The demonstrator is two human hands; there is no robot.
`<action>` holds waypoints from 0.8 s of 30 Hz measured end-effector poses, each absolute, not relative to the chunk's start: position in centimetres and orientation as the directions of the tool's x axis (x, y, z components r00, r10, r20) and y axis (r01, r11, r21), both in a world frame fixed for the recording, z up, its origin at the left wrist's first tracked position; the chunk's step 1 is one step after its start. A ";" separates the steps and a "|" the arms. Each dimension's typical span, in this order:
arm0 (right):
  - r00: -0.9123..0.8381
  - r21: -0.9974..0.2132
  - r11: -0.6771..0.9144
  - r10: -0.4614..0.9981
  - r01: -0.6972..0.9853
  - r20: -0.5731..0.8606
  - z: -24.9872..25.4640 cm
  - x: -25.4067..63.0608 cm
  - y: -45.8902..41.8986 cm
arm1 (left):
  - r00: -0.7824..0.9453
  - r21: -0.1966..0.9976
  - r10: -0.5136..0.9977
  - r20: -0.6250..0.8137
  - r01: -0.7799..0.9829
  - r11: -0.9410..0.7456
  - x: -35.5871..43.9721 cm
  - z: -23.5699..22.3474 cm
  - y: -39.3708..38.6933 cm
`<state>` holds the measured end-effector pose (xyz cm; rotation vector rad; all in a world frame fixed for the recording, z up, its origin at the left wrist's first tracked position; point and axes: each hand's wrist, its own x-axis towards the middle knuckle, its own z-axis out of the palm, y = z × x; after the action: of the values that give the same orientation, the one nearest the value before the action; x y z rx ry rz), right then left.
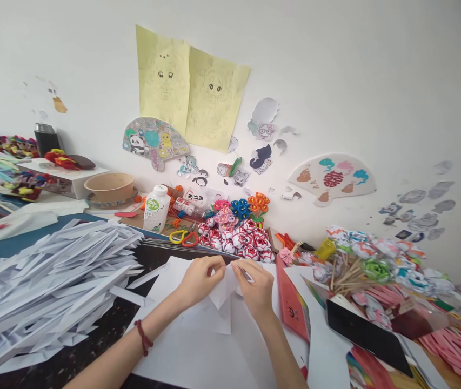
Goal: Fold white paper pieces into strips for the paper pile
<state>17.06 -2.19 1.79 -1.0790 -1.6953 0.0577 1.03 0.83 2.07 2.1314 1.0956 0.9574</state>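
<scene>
A small piece of folded white paper (221, 292) is pinched between both hands, its pointed corner hanging down. My left hand (201, 276), with a dark red bracelet (144, 339) on the wrist, grips its left side with curled fingers. On the right side, my right hand (254, 282) pinches the same paper between thumb and finger. Beneath them, large white sheets (198, 351) lie on the dark tabletop. Just beyond the hands sits a cluster of red-and-white paper flowers (241, 237).
A big heap of folded white paper strips (52, 292) covers the left. Scissors (184, 237) and a white bottle (156, 208) stand behind. A red booklet (292, 302), a black phone (368, 336) and wooden sticks (344, 279) lie right. A wall closes the back.
</scene>
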 end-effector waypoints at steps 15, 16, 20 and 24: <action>0.218 -0.610 0.489 0.641 0.624 0.736 2.8 19.2 -2.2 | 0.444 0.722 0.831 0.335 0.446 -0.529 0.6 2.3 1.1; 0.226 -0.625 0.483 0.651 0.613 0.725 2.8 19.4 -2.1 | 0.443 0.723 0.831 0.337 0.444 -0.530 0.5 2.3 1.2; 0.376 -0.745 0.433 0.667 0.508 0.644 2.7 20.3 -1.8 | 0.414 0.742 0.841 0.349 0.426 -0.518 -0.2 2.4 2.0; 0.550 -0.817 0.407 0.605 0.408 0.577 2.6 20.7 -1.6 | 0.365 0.813 0.856 0.367 0.321 -0.485 -0.8 2.9 2.5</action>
<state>20.75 -1.56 2.63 -1.2044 -1.0471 0.1573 -0.84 2.50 2.89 1.9870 1.0151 1.0708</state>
